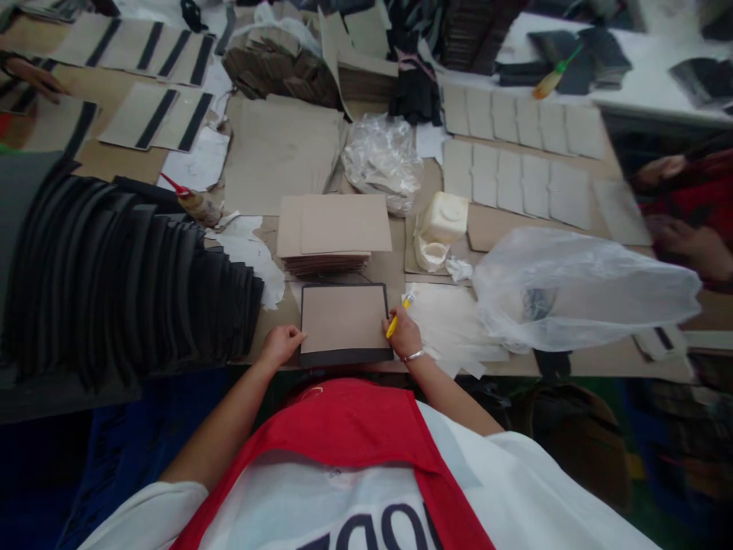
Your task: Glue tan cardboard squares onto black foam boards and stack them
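A flat grey-brown board [343, 317] on a black backing lies at the table's front edge, in front of my body. The black shows as a thin border on three sides and a wider strip along the near side. My left hand [282, 345] is closed, its thumb and fingertips pinching the board's left edge. In my right hand [404, 334] is a slim yellow-handled tool [399, 317], held slanting, its pale end pointing away from me. Fingers of that hand also touch the board's right edge. Just beyond lies a stack of similar plain boards [346, 223].
Curved black sheets [131, 283] are piled at left, beside a red-tipped glue bottle [192, 200]. Right of the boards stand a cut-open plastic jug [440, 225] and a clear plastic bag [584, 286]. Co-workers' hands appear at far left [37, 79] and far right [681, 237].
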A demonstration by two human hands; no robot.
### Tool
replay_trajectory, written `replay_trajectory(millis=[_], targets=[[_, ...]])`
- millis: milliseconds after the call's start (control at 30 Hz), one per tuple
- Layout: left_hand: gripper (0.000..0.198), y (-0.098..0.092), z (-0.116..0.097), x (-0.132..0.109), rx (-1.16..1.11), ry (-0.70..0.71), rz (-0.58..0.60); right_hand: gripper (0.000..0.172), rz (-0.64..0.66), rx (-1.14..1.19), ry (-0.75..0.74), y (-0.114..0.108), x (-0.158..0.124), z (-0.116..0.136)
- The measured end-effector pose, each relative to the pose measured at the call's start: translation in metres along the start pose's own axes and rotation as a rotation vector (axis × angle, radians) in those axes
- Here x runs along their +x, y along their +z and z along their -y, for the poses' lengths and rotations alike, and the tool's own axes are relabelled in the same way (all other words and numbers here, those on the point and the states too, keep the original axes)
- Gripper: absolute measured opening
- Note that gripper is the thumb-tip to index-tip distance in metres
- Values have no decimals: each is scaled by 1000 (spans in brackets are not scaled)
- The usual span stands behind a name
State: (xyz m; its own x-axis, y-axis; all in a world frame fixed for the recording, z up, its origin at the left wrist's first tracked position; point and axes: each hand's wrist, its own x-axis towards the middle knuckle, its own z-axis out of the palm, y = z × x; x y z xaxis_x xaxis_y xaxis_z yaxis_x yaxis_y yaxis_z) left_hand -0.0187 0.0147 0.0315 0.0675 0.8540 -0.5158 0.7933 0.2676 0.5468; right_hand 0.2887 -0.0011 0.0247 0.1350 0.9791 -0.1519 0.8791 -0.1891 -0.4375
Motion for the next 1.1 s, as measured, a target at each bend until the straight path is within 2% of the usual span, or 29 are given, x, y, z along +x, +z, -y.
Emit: replay_trajectory(millis=[100, 200, 300, 367, 433, 533, 633, 733, 800, 933, 1033, 1100], targets=[[29, 2, 3, 2, 11, 26, 27, 22, -12, -2, -16, 3, -2, -1], [29, 0, 1, 0, 136, 76, 23, 22, -20, -58, -24, 4, -2, 0], [24, -2, -7, -6, 358, 141, -117, 26, -53, -123, -30, -5, 0, 1], [35, -2, -14, -11, 479, 209, -235, 28, -96, -115, -25, -21, 2, -2], [47, -1, -22, -14, 543, 339, -264, 30, -151, -47, -10, -45, 4, -4], [54, 3, -33, -17, 576, 573, -92, 40, -220, 207, 21, -81, 6, -1], [48, 7, -41, -18, 616, 667, 70, 50, -193, 578, 84, -99, 10, 18], [43, 11, -44, -16, 641, 666, 67, 49, -18, 828, 152, -88, 19, 53], [39, 14, -46, -16, 646, 661, 37, 41, 98, 886, 153, -67, 25, 82], [28, 19, -50, -16, 641, 646, -20, 29, 207, 919, 70, -19, 38, 130], [27, 19, -53, -18, 635, 627, -23, 25, 236, 855, 12, 3, 46, 143], [27, 18, -53, -20, 631, 627, -21, 23, 216, 777, -11, 5, 51, 138]])
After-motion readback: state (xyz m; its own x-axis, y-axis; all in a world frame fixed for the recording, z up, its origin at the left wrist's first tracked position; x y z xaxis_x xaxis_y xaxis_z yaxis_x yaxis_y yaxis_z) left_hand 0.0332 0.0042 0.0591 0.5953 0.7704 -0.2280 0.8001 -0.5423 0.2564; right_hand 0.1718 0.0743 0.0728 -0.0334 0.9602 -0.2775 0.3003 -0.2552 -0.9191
